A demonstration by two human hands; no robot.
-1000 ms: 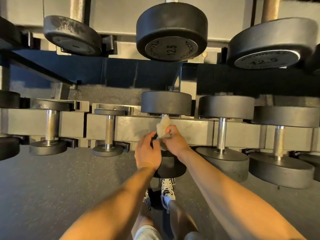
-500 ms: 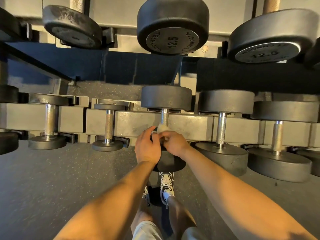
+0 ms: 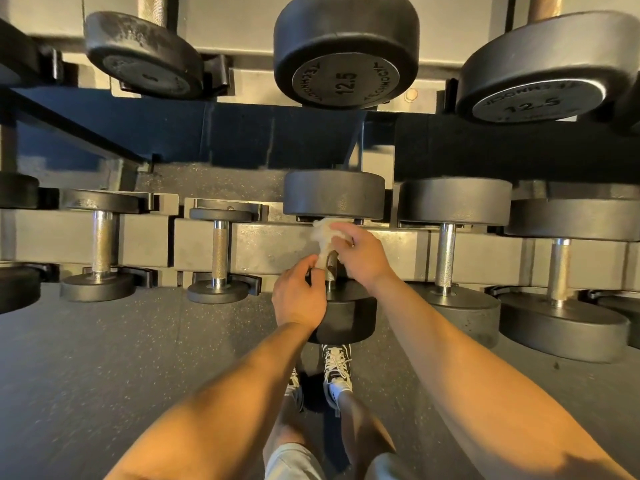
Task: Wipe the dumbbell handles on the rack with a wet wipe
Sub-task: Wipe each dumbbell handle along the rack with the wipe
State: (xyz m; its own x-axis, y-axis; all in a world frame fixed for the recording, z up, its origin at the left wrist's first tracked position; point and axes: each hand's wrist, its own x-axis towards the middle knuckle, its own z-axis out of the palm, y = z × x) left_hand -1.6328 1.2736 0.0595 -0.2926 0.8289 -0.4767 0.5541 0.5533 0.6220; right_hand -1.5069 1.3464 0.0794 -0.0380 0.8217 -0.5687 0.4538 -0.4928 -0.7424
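wiping on the lower tier of a gym rack, a person's right hand pinches a crumpled wet wipe against the far end of a dumbbell handle, fingers closed on the wipe just under the far weight head. the left hand curls its fingers round the handle's near end, close above the near head, which juts past the rack's front edge over the speckled floor. a smaller dumbbell sits apart on the left, leaving bare rail beside the left wrist; a larger dumbbell stands close on the right, near the right forearm. overhead, an upper-tier dumbbell marked 12.5 overhangs the hands. laced shoes stand below the near head.
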